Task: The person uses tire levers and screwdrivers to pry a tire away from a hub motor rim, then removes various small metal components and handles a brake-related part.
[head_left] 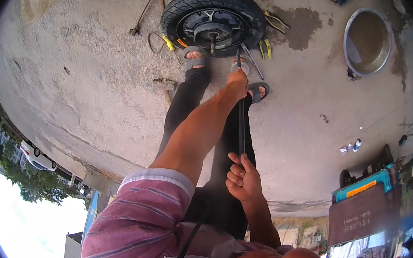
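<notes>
A long, thin dark strip or bar (241, 125) runs from the near side of the wheel back towards my body; I cannot tell if it is rubber or metal. My left hand (238, 84) is closed round its upper part, close to the wheel. Lower down, my right hand (243, 179) has its fingers curled and its thumb up at the near end of the strip. The wheel, with a black tyre (249, 11) and a hub with a central axle (213, 41), lies before my sandalled feet. A silver lever (253, 62) rests beside the strip.
Pliers (276, 22) and yellow-handled pliers (267, 49) lie right of the wheel. A yellow-handled tool (168, 42) and a hammer-like tool (164, 82) lie left. A metal basin (347, 46) of murky water stands at right. Nearer right is a teal-and-brown box-like object (361, 213).
</notes>
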`<state>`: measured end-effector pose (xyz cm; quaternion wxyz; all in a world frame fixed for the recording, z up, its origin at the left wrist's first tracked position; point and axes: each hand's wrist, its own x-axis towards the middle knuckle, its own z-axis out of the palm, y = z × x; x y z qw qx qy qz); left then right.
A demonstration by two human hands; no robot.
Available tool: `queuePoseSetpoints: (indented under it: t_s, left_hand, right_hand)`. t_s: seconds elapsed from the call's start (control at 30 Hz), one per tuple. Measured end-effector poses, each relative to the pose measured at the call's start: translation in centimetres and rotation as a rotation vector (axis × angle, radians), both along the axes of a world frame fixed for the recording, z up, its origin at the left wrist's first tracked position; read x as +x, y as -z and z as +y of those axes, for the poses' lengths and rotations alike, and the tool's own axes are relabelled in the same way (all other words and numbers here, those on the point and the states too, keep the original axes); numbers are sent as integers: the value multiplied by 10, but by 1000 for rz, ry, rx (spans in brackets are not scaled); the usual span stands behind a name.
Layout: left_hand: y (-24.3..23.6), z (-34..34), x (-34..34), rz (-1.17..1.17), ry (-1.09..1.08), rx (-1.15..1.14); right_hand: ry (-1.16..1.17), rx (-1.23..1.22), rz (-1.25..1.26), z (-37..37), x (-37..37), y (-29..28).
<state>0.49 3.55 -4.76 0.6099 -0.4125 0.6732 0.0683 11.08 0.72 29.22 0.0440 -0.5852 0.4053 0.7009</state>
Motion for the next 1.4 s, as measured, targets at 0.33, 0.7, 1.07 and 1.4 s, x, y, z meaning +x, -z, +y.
queuePoseSetpoints:
  t_s: [0.33,0.7,1.07,1.4]
  left_hand:
    - [-46,-7,-6,31,-125,235]
    - [-32,5,-4,11,-151,112]
    - [56,-7,3,-77,301,208]
    - [-11,-25,20,-25,-127,96]
  right_hand:
    - [215,33,105,-8,24,-29]
    - [239,16,160,10,35,-13]
    - [-25,-47,58,51,22,9]
    - [93,18,120,10,48,-4]
